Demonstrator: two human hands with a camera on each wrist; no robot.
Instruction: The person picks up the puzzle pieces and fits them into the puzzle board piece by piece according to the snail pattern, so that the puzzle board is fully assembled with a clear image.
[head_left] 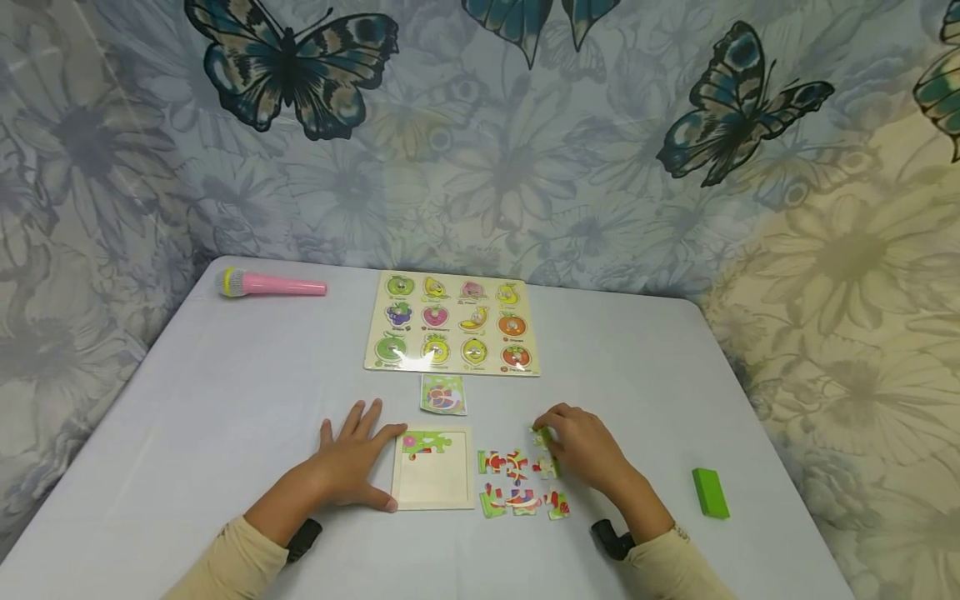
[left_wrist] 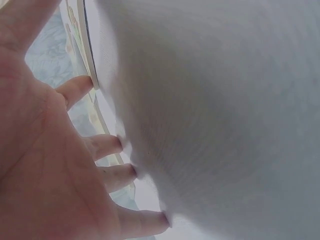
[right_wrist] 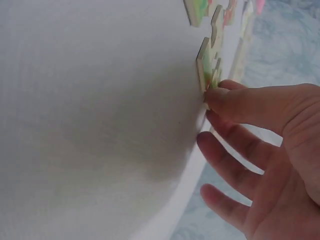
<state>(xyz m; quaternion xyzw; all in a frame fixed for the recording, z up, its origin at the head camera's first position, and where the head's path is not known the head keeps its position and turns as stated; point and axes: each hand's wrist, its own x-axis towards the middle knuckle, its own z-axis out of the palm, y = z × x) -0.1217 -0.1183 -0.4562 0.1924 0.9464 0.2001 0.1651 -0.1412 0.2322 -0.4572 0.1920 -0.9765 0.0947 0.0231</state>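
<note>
A square wooden puzzle tray lies in front of me, with joined jigsaw pieces along its upper left. My left hand is spread beside it; index finger and thumb touch its left corners, and the other fingertips rest on the tablecloth in the left wrist view. To the tray's right lie several loose fruit-patterned pieces. At their upper right, my right hand pinches a green jigsaw piece between thumb and index finger, which partly hide it. Its other fingers are loosely bent.
A fruit picture board lies at the back middle, with a small picture card just in front of it. A pink toy microphone is at the back left. Far right lies a green block. Patterned walls border the table.
</note>
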